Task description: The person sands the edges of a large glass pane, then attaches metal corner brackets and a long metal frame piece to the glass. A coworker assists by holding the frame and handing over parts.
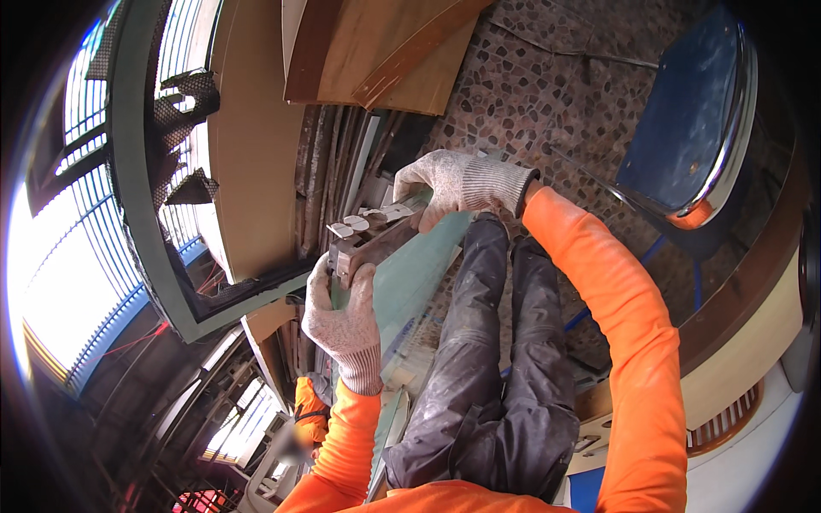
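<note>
Clock read from the bar, 12 toward the top of the view.

Left hand (342,332), gloved, at 7: thumb and fingers closed around the bar's near end. Bar (382,245): dull brown, just left of centre, spanning both hands; pale discs (353,224) on top. Right hand (446,184), gloved, at 1 to 2: curled over the far end.

Handling, judged: bar stiff, likely fairly heavy, hard to break; dusty face may slip a little, knit gloves help. Best hold is one hand per end, off the discs, which may be loose. Green sheet (412,278) slopes away at 4 to 5; looks rigid, possibly brittle. Cannot tell whether it is joined to the bar.

Around, left to right: green frame (128,167) at 9, its lower edge reaching close to the left hand, limiting room there. Tan panel (256,154) at 10. Co-worker (310,400) at 7, well apart. Rods (318,162) at 11, boards (385,51) at 12; both crowd the far side. Wearer's legs (463,359) at 5 block the near side. Blue chair (684,111) at 2, well clear.
</note>
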`<state>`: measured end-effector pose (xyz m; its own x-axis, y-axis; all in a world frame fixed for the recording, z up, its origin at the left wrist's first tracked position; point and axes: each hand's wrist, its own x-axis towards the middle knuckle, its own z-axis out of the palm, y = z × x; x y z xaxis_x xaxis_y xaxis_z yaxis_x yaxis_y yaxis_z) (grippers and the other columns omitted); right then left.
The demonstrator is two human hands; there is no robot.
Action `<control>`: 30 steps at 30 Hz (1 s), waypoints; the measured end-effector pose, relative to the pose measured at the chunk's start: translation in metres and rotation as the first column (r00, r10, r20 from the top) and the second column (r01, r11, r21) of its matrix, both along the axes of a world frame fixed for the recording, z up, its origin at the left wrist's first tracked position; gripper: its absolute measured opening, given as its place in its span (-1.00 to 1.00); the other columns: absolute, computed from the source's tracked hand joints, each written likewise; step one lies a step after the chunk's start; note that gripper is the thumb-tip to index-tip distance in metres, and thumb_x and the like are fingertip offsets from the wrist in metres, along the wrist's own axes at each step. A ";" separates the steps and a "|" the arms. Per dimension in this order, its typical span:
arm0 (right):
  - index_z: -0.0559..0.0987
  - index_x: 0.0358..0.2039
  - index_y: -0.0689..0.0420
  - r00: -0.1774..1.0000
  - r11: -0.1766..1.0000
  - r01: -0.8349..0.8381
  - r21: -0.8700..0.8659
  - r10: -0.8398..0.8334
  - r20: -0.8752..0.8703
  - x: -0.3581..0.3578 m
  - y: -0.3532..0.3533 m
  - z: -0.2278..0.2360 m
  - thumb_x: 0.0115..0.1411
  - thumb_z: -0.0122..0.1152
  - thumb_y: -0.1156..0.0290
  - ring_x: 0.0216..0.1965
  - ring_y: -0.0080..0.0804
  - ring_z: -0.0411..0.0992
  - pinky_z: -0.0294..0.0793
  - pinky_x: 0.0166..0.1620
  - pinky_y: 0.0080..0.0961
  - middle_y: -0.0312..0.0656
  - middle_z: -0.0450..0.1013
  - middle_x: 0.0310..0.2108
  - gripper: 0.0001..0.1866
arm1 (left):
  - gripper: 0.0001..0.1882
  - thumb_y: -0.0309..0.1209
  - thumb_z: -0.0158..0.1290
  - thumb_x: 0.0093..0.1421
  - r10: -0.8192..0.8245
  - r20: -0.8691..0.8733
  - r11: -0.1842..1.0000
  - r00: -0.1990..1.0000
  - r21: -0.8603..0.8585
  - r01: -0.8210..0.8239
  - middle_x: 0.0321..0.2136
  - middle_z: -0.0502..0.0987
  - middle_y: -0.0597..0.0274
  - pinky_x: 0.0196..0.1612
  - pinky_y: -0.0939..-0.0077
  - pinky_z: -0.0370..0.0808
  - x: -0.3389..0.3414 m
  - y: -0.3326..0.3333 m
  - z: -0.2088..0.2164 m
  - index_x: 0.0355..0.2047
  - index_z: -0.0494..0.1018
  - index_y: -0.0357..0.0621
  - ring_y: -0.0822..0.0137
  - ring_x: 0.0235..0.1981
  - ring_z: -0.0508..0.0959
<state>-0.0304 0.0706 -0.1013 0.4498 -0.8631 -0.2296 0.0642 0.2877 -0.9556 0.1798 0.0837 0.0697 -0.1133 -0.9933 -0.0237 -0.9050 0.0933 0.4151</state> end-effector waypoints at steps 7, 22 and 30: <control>0.51 0.26 0.09 0.963 0.962 0.266 -0.062 -0.263 0.052 0.006 0.038 -0.024 0.14 0.43 0.09 0.30 -0.14 0.37 0.26 0.40 -0.21 -0.01 0.46 0.23 -0.30 | -0.55 -0.46 0.34 0.14 0.035 -0.014 0.999 0.999 0.007 -0.035 -0.28 0.63 0.23 -0.04 0.50 0.54 0.000 0.000 0.001 0.03 0.56 -0.37 0.46 -0.24 0.55; 0.61 0.06 0.28 0.305 0.271 0.737 0.618 -0.951 0.053 0.128 0.089 0.055 0.37 0.24 0.29 -0.06 -0.52 0.52 0.48 0.09 -0.50 -0.22 0.61 -0.11 -0.63 | -0.58 -0.41 0.35 0.17 0.010 -0.133 1.000 0.991 0.001 -0.010 -0.28 0.65 0.22 -0.05 0.49 0.53 -0.004 0.000 -0.004 0.00 0.57 -0.36 0.44 -0.26 0.57; 0.63 -0.01 0.31 0.176 0.220 0.686 0.694 -0.975 0.135 0.143 0.085 0.038 0.33 0.26 0.38 -0.15 -0.51 0.54 0.51 0.02 -0.53 -0.21 0.62 -0.19 -0.69 | -0.66 -0.39 0.27 0.27 -0.080 -0.006 0.996 0.997 -0.037 0.080 -0.34 0.63 0.25 -0.18 0.51 0.54 -0.001 0.000 -0.001 -0.04 0.58 -0.41 0.48 -0.36 0.54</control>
